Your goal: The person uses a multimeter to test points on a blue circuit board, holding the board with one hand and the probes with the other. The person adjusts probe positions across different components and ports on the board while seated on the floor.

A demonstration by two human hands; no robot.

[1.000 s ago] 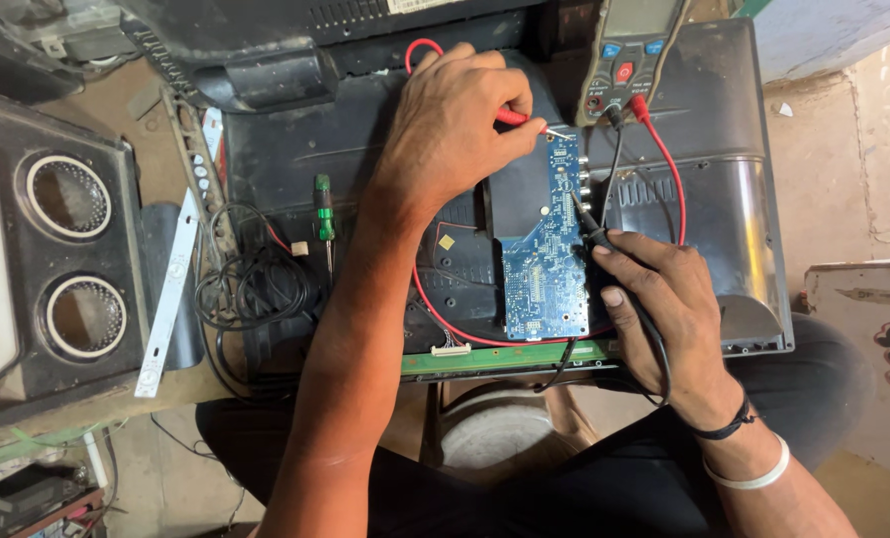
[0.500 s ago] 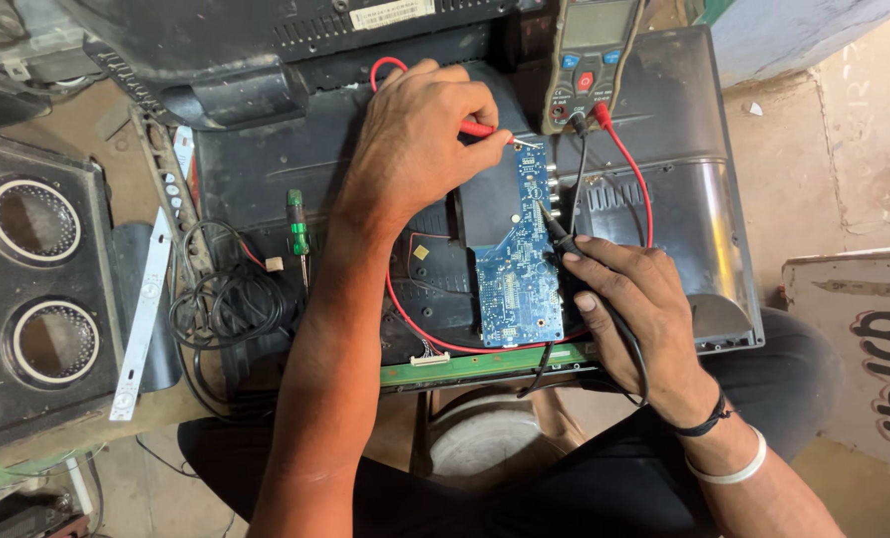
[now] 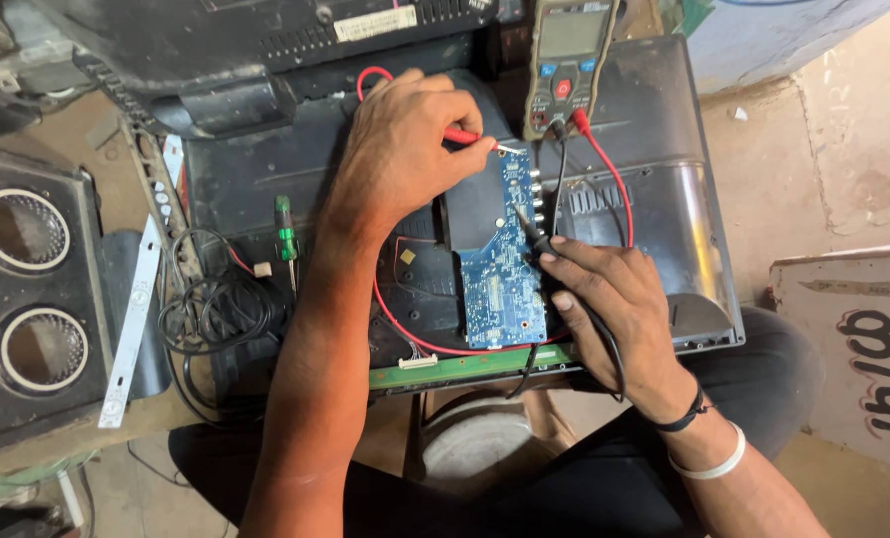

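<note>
- Left hand (image 3: 405, 149), upper centre: grip closed on red probe (image 3: 462, 135), tip at top edge of blue circuit board (image 3: 503, 259)
- Right hand (image 3: 604, 294), centre right: grip closed on black probe (image 3: 533, 230), tip on board
- Board, frame centre: likely light, stiff, fragile; best held by edges

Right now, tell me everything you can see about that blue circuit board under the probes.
The blue circuit board is a long narrow rectangle lying flat on the dark back panel of an opened screen, long side running away from the person. Small components and solder points dot its face. The left hand holds a red probe to its top edge; the right hand presses a black probe near its right edge.
</note>
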